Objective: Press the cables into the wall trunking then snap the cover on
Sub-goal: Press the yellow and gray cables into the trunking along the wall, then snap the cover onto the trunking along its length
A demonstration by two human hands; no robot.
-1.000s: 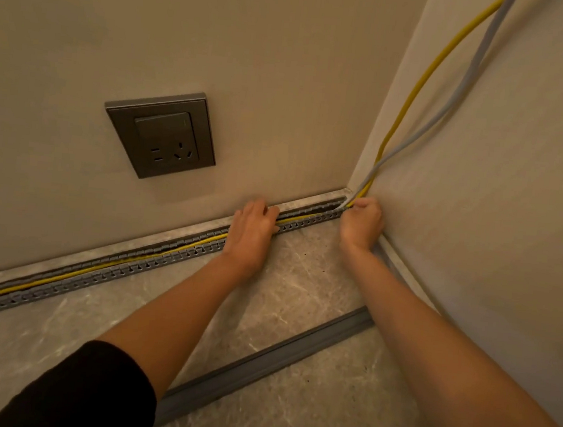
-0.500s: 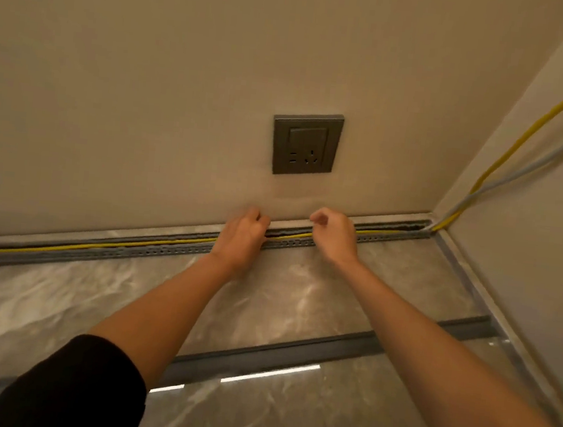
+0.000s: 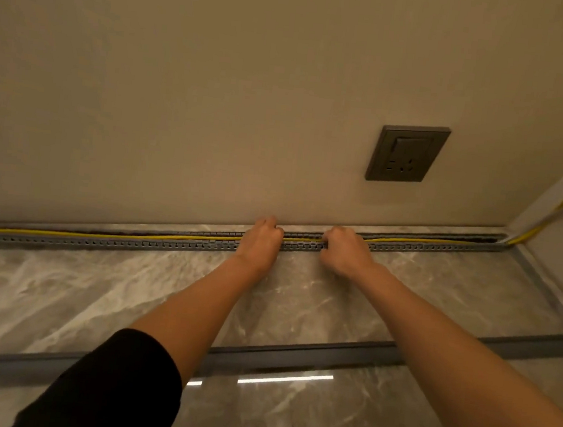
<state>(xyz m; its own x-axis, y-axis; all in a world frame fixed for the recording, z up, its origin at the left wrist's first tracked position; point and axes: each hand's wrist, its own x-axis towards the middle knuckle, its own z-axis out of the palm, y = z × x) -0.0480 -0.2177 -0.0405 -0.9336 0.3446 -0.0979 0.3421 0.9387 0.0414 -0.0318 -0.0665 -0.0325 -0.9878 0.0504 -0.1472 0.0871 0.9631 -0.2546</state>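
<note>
left hand (image 3: 262, 239) and right hand (image 3: 345, 250) have worked left from the corner past the wall socket (image 3: 408, 153), fingers curled onto the yellow cable (image 3: 133, 236) in the slotted trunking (image 3: 98, 243), pinching or pressing i cannot tell, so seating continues while the cover (image 3: 294, 352) lies on the floor.

Dark grey wall socket (image 3: 408, 154) far right on beige wall (image 3: 182, 83). Glossy grey marble-look floor tiles (image 3: 59, 295), probably lamp glare (image 3: 284, 379) near centre.

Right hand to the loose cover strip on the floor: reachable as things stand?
Probably yes. The cover lies on the floor behind the right hand, nearer the person, with nothing on it. The hand must first release the yellow cable at the trunking.
</note>
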